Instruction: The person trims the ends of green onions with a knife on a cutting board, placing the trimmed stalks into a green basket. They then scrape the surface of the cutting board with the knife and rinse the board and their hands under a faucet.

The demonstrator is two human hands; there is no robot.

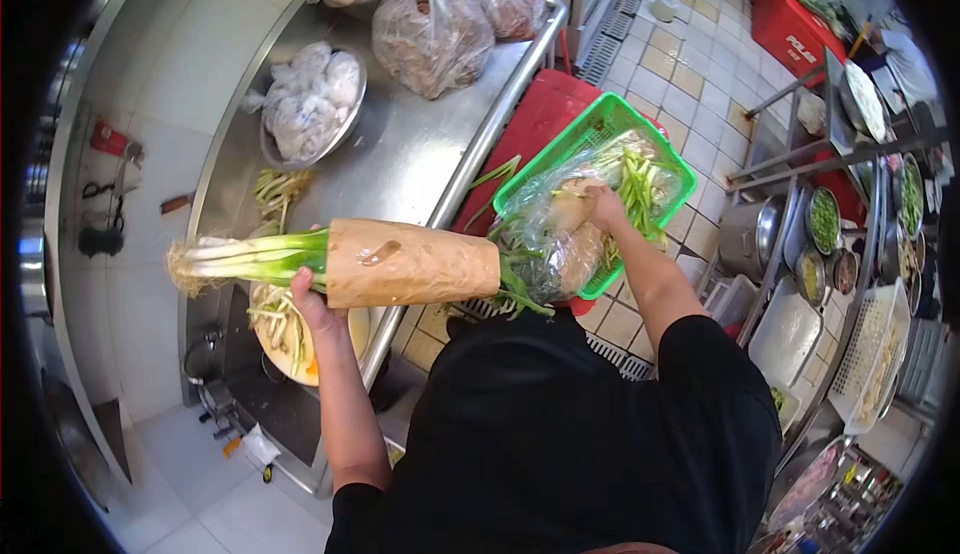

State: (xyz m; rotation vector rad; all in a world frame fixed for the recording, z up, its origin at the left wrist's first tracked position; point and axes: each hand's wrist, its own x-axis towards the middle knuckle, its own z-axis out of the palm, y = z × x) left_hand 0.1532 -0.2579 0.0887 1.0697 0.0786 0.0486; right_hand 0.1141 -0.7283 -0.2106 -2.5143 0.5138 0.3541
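My left hand is closed around a bundle of green onions and holds it level above the counter's edge. Brown paper wraps its middle, the white roots point left, and green tops stick out on the right. My right hand reaches into a green plastic basket and grips a clear plastic bag; its fingertips are partly hidden. Loose green stalks lie in the basket beside that hand. Below the bundle, cut stalks and a small knife lie on a round board.
On the steel counter stand a bowl of bagged white food and large plastic bags of meat. A red box is under the basket. Shelves with food pans stand at right, and a person is at the far right.
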